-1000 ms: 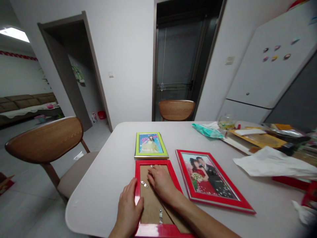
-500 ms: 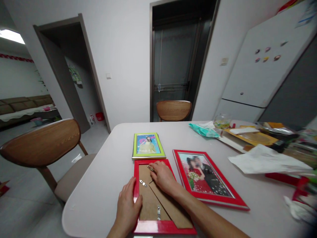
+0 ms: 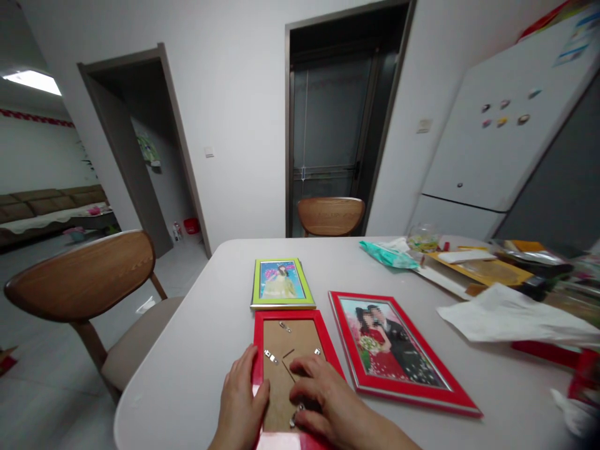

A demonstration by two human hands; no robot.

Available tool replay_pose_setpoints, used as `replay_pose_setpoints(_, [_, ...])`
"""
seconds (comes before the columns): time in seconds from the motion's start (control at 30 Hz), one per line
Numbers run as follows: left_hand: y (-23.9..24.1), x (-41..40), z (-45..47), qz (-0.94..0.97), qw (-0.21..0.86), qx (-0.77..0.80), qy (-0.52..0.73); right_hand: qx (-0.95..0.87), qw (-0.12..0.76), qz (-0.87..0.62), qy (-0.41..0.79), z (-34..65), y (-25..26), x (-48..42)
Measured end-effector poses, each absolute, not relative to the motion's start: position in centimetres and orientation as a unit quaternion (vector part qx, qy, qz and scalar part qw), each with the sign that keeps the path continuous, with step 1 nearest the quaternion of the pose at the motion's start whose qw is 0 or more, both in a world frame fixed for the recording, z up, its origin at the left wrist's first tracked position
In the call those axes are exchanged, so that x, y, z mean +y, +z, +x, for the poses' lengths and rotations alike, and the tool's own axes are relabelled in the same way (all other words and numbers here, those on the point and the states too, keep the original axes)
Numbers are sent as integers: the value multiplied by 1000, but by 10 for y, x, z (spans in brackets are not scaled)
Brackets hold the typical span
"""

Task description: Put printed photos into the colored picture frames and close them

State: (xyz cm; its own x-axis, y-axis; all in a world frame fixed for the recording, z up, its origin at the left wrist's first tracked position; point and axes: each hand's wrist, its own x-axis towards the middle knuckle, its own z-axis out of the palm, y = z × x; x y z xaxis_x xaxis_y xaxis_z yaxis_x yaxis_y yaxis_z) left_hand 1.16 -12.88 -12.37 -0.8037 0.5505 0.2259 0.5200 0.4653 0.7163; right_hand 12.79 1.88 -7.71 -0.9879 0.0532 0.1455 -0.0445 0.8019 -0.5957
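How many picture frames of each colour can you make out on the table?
Red: 2, a face-down frame and a face-up frame
Yellow-green: 1, a frame lying beyond the hands
Total: 3, leaving out a red item partly covered by white paper, which I cannot identify

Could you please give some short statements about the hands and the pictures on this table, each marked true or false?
1. The left hand rests on the left edge of the face-down frame. True.
2. The green-framed picture lies face down. False: it lies face up.
3. The picture of two people lies to the right of the face-down frame. True.
4. The right hand touches the picture of two people. False: it is over the face-down frame, by a metal clip.
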Motion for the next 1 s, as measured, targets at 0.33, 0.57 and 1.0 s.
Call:
replay_pose_setpoints(0.33, [-120, -128, 12, 296, 26, 845, 445, -935, 137, -144, 294, 118, -82, 19])
replay_pose_setpoints(0.57, [-86, -126, 18, 205, 220, 677, 672, -924, 185, -103, 319, 117, -49, 0])
replay_pose_setpoints(1.0, [-97, -233, -53, 58, 282, 690, 664, -952, 97, -248, 151, 145, -86, 45])
